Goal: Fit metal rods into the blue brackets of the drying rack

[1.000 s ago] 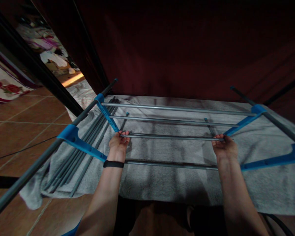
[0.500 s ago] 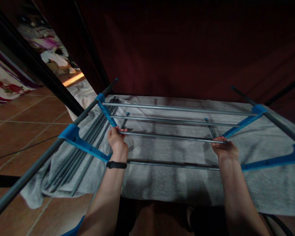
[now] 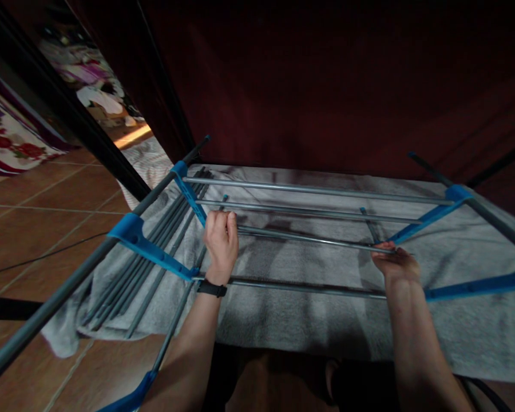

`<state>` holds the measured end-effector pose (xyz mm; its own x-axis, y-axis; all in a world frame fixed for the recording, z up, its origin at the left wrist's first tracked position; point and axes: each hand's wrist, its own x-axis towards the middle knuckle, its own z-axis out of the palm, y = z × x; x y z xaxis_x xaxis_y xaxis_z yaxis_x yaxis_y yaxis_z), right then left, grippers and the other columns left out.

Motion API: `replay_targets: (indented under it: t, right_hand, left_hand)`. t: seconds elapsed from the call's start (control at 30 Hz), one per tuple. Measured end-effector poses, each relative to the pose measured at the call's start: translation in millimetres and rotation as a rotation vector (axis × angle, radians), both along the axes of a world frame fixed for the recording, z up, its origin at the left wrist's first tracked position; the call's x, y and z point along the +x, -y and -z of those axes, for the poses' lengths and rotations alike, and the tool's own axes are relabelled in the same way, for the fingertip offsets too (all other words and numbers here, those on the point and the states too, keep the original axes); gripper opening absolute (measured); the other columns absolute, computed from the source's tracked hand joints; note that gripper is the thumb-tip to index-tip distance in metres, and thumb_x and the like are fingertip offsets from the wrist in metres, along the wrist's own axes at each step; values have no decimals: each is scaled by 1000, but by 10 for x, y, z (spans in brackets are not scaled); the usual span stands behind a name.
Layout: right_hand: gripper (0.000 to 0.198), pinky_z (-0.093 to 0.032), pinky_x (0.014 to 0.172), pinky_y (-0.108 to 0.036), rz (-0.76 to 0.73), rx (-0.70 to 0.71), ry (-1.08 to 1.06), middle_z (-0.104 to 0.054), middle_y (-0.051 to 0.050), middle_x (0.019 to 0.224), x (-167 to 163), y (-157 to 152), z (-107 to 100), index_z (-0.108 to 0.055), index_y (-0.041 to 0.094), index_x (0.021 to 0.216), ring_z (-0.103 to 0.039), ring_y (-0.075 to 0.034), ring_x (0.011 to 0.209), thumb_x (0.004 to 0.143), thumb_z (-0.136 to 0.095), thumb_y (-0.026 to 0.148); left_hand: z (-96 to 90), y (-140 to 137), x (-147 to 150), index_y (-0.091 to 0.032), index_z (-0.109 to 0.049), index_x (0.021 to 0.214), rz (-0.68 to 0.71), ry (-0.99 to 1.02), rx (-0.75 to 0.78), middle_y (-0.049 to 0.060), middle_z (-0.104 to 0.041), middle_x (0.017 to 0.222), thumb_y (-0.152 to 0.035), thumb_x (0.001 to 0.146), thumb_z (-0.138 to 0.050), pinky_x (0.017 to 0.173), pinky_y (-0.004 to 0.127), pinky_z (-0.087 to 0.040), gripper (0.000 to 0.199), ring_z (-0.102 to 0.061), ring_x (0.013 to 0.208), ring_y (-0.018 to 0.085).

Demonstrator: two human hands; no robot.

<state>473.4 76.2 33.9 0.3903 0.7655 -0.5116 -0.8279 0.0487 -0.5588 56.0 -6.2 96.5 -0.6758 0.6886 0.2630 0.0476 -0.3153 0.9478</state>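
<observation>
A thin grey metal rod [image 3: 302,236] runs between my two hands. My left hand [image 3: 221,237] is closed around its left end, knuckles up, beside the left blue plastic bracket [image 3: 154,256]. Underneath the rod's right end, my right hand [image 3: 395,261] grips it with palm up, near the right blue bracket [image 3: 476,286]. Three similar rods span the brackets: two beyond the held rod and a front crossbar [image 3: 304,286] nearer me. My fingers hide both ends of the held rod.
Several loose grey rods [image 3: 148,254] lie on the grey blanket [image 3: 283,320] at left. Thick side tubes [image 3: 64,297] carry the brackets. A dark red panel [image 3: 326,86] stands behind. Tiled floor [image 3: 38,234] and a cable [image 3: 43,254] are at far left.
My left hand has turned from palm up to knuckles up and shifted slightly right, still on the rod. The rod's left end sits a little higher. My right hand stays nearly in place.
</observation>
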Motion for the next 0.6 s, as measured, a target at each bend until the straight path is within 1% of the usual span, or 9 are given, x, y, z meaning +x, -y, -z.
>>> replay_targets:
  t: [0.1, 0.17, 0.27, 0.33, 0.4, 0.43, 0.5, 0.53, 0.6]
  right_hand:
    - [27, -40, 42, -21, 60, -47, -118, -39, 3, 69, 39, -20, -28, -42, 19, 77, -44, -9, 49, 90, -20, 10]
    - [29, -41, 42, -19, 84, -38, -120, -37, 3, 68, 77, -28, -45, -40, 20, 76, -42, -8, 47, 91, -17, 10]
    - [31, -41, 41, -19, 103, -42, -121, -36, 4, 67, 130, -25, -57, -39, 20, 76, -41, -7, 46, 92, -14, 11]
    - [31, -41, 41, -19, 109, -49, -114, -35, 4, 66, 151, -16, -60, -40, 20, 77, -41, -8, 45, 91, -15, 10]
    - [30, -40, 40, -19, 113, -57, -104, -36, 4, 66, 157, -5, -62, -41, 19, 78, -41, -8, 46, 90, -16, 7]
    - [30, -40, 40, -19, 113, -59, -98, -36, 3, 66, 156, -1, -63, -41, 19, 78, -41, -9, 46, 89, -17, 6]
    - [29, -40, 40, -20, 112, -64, -90, -37, 3, 66, 151, 4, -63, -41, 19, 78, -41, -9, 47, 88, -18, 5]
    - [29, -41, 40, -20, 116, -65, -85, -37, 3, 66, 148, 5, -62, -41, 19, 77, -41, -9, 47, 89, -18, 5]
    - [29, -40, 40, -19, 123, -65, -75, -37, 4, 66, 145, 5, -61, -40, 19, 76, -40, -8, 46, 89, -18, 5]
  left_hand:
    - [10, 8, 7, -21, -55, 62, 91, 54, -65, 6, -55, 83, -1, 71, -73, 81, 23, -41, 28, -50, 109, 24]
    - [19, 2, -6, -21, -55, 63, 142, -45, -91, 6, -57, 84, -1, 67, -76, 83, 25, -41, 30, -50, 111, 26]
    - [32, -10, -40, -23, -61, 68, 175, -377, -107, 7, -59, 84, -11, 62, -84, 89, 31, -41, 27, -50, 111, 30]
    - [49, -16, -73, -23, -65, 75, 168, -659, -136, 7, -58, 85, -22, 64, -85, 91, 36, -40, 22, -51, 107, 31]
    - [77, -19, -107, -23, -67, 83, 134, -970, -184, 7, -59, 87, -30, 75, -77, 90, 40, -40, 14, -52, 102, 30]
    - [94, -20, -121, -23, -67, 86, 104, -1123, -210, 8, -59, 89, -30, 82, -70, 89, 41, -40, 9, -52, 100, 30]
    - [127, -23, -136, -23, -67, 91, 23, -1371, -253, 8, -59, 89, -26, 89, -58, 84, 41, -41, 10, -52, 97, 29]
    - [140, -26, -135, -23, -67, 91, -21, -1446, -268, 9, -58, 89, -25, 91, -54, 82, 40, -41, 13, -51, 96, 29]
    - [154, -31, -117, -23, -67, 92, -70, -1525, -293, 9, -58, 88, -24, 92, -51, 79, 40, -41, 16, -51, 94, 28]
